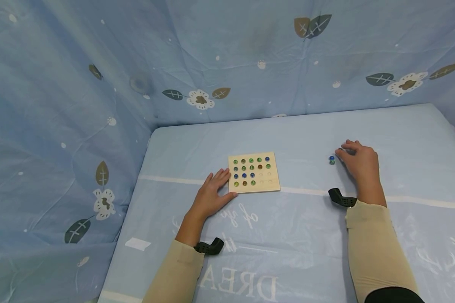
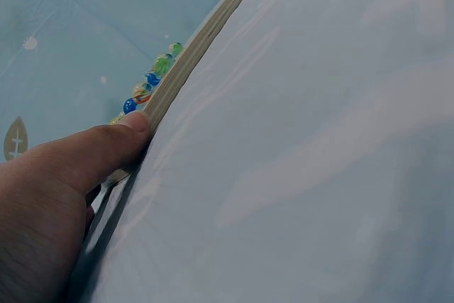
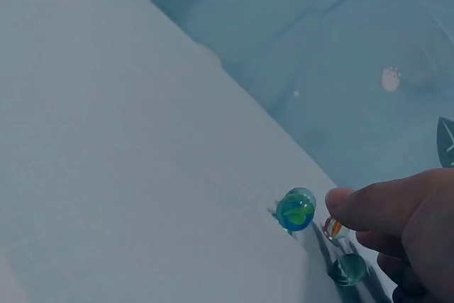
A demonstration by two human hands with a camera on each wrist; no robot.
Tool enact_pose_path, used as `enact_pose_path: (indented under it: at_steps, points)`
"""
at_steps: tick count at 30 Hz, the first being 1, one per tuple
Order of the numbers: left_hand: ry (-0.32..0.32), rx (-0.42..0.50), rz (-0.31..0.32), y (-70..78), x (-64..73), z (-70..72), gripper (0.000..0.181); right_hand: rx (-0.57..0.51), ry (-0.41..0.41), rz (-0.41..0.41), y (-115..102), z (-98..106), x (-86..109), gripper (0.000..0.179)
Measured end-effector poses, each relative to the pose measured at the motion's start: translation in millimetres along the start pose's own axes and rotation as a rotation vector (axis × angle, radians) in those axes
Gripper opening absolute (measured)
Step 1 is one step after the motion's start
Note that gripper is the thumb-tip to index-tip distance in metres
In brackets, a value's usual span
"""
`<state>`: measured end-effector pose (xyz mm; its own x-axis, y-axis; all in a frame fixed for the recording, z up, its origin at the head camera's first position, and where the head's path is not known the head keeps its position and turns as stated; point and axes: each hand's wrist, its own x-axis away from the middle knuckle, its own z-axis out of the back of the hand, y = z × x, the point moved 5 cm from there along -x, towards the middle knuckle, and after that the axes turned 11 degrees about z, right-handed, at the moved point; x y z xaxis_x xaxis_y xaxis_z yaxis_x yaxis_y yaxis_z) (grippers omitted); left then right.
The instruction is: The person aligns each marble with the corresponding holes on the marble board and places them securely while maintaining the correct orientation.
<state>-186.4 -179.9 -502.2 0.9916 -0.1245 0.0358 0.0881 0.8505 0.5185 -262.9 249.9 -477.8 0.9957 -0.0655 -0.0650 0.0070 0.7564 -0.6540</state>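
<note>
A pale wooden board (image 1: 256,187) lies flat, with rows of round hollows, most of them filled by green, blue and brown marbles. Against its near left corner rests my left hand (image 1: 212,195), fingers spread; in the left wrist view its thumb (image 2: 135,123) touches the board's edge (image 2: 186,76). To the right of the board, my right hand (image 1: 360,166) has curled fingers and seems to pinch an orange-striped marble (image 3: 336,229) between thumb and index fingertips. Beside them lie a blue marble (image 1: 331,158) and a green marble (image 1: 332,163). Another green marble (image 3: 349,269) sits under the hand.
The table (image 1: 307,244) bears a light blue printed cover with white lettering. Behind and left hangs a blue patterned curtain (image 1: 231,63). A white patch (image 1: 137,244) shows at the table's left side. Black wrist straps (image 1: 210,247) sit on both arms.
</note>
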Motion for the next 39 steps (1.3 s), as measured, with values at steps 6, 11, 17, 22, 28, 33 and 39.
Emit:
enact_pose_path:
  at_steps: [6,11,17,22,28,33,39]
  points:
    - [0.003,-0.01,0.001,-0.1,-0.9,-0.1,0.075,0.007,0.014,0.002,2.0,-2.2,-0.4,0.042]
    - [-0.007,-0.003,0.003,-0.6,-0.7,-0.2,0.075,0.01,0.017,-0.009,3.4,-4.2,-1.1,0.041]
    - [-0.017,-0.018,0.011,-1.2,-1.1,-0.5,0.076,0.006,0.024,-0.012,4.4,-5.4,-1.0,0.039]
    - [-0.025,-0.022,0.004,-1.0,-1.3,-0.1,0.076,0.014,0.027,-0.006,4.1,-6.2,-1.7,0.038]
    - [-0.019,-0.018,0.001,-0.7,-1.7,0.9,0.076,0.029,0.025,-0.023,3.5,-7.7,-2.7,0.037]
    - [-0.011,-0.016,0.004,-0.9,-2.1,1.0,0.075,0.028,0.02,-0.031,3.8,-9.0,-3.4,0.036]
    - [-0.014,-0.012,0.003,-0.6,-2.2,1.4,0.075,0.023,0.022,-0.027,4.6,-9.6,-4.1,0.036]
